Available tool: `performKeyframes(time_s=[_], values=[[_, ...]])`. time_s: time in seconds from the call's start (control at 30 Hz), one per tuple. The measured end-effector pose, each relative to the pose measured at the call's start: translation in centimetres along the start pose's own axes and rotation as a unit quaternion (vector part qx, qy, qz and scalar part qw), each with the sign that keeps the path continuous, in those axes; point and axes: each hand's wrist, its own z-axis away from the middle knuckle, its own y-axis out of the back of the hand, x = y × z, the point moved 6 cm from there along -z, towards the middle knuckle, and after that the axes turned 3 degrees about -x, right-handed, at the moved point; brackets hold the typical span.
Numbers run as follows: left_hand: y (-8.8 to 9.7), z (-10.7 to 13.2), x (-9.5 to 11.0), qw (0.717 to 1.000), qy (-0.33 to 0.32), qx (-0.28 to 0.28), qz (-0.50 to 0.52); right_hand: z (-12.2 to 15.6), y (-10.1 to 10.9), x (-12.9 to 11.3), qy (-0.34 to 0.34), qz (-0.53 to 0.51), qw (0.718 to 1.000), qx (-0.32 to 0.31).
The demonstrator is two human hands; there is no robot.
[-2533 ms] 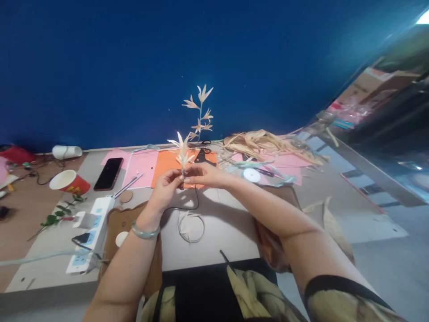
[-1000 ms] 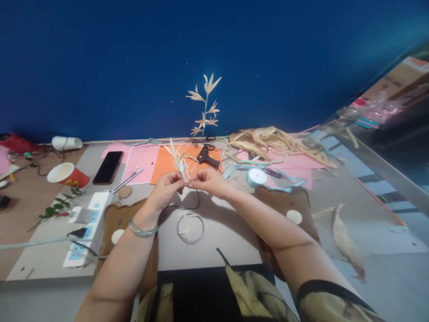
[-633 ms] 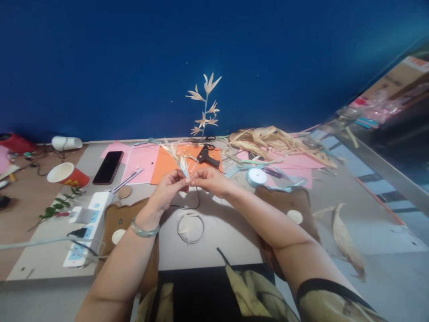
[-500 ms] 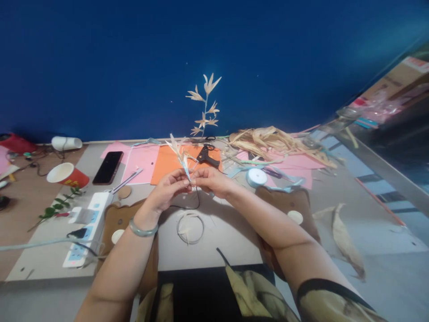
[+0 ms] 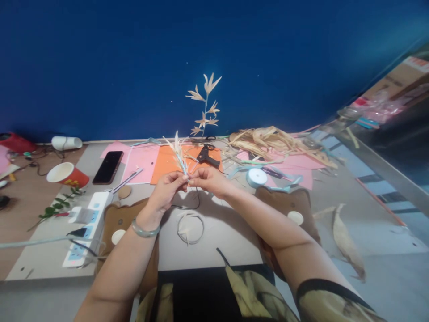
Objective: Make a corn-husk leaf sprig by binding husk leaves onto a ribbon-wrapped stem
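Observation:
A small sprig of pale dried leaves on a light blue stem is held over the grey table between both hands. My left hand pinches the stem's base from the left; a jade bangle sits on that wrist. My right hand pinches the same base from the right, fingertips touching the left ones. Behind them a taller leafy branch stands upright against the blue wall. A black glue gun lies on orange paper just beyond the hands.
A red paper cup, a phone and a white power strip lie left. A ribbon spool and a pile of dried husks lie right. A wire ring sits below the hands.
The view has shifted a little since the first frame. The sprig has tilted and turned between the fingertips; both hands have stayed in nearly the same place.

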Motion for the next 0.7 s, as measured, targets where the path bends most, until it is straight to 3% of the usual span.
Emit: performKeyframes(time_s=[0.23, 0.53, 0.7], values=[[0.13, 0.04, 0.08, 0.999, 0.0, 0.033, -0.024, 0.14, -0.25, -0.19, 0.041, 0.025, 0.999, 0.002], [0.15, 0.06, -0.21, 0.998, -0.012, 0.054, -0.005, 0.17, -0.66, 0.21, 0.019, 0.013, 1.0, 0.008], [-0.26, 0.07, -0.49, 0.999, -0.012, 0.035, 0.032, 0.22, -0.84, 0.25, -0.005, -0.024, 1.0, -0.006]])
